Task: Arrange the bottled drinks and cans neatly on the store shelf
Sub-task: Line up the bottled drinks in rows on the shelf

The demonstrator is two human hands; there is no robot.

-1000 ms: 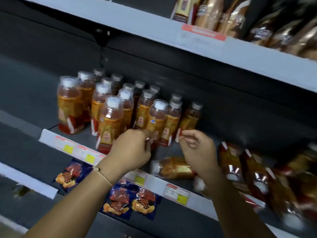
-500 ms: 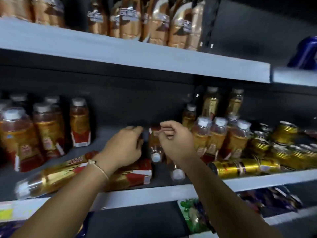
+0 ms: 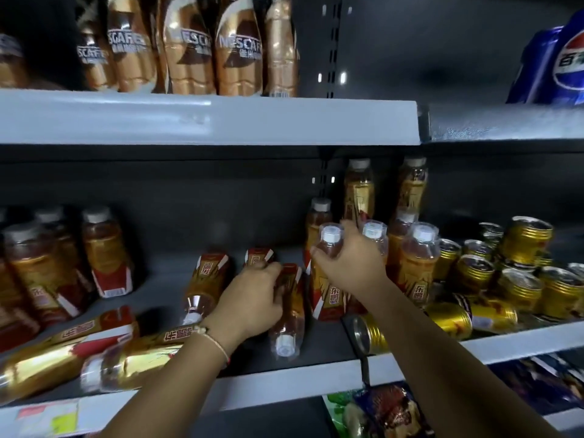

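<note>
Bottled amber drinks (image 3: 286, 314) mostly lie toppled; left hand (image 3: 249, 298) grasps one, right hand (image 3: 350, 263) clasps an upright clear-capped bottle (image 3: 327, 273); gold cans (image 3: 455, 317) remain jumbled.

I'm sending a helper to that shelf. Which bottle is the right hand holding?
On the middle shelf, find the cluster of standing bottles left of the gold cans. The right hand grips the front-left bottle there. It has a white cap, and fallen bottles lie to its left.
</note>
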